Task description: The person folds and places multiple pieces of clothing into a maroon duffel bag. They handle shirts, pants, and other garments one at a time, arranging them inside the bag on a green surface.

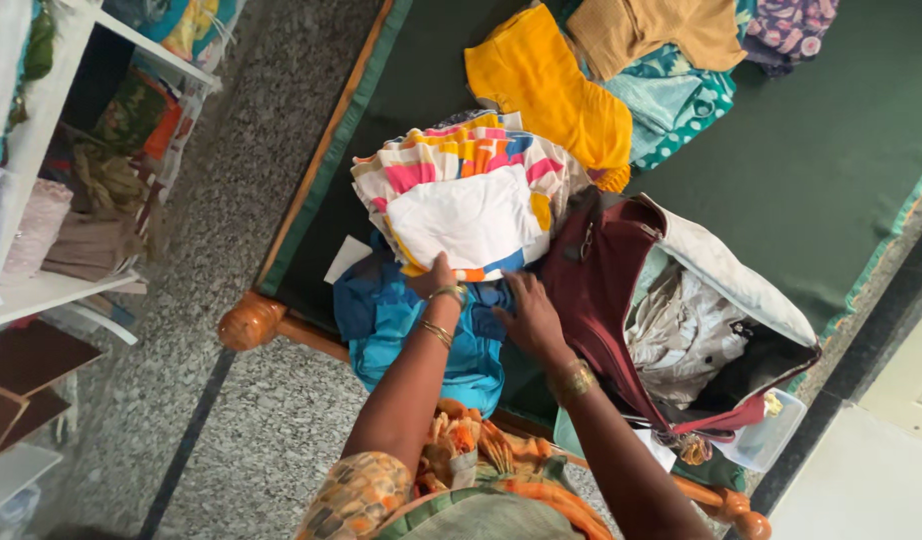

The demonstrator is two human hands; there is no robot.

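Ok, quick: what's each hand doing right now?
Left hand: tucked under the folded striped cloth stack; grip cannot be told.
Right hand: open, flat on the blue garment.

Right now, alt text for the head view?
Seen from above, a person's left hand and right hand rest on a blue garment beside a striped folded cloth on a green-covered bed. An open maroon bag lies to the right.

Soft cloth stack [468, 195]; glossy wooden bedpost [249, 322].
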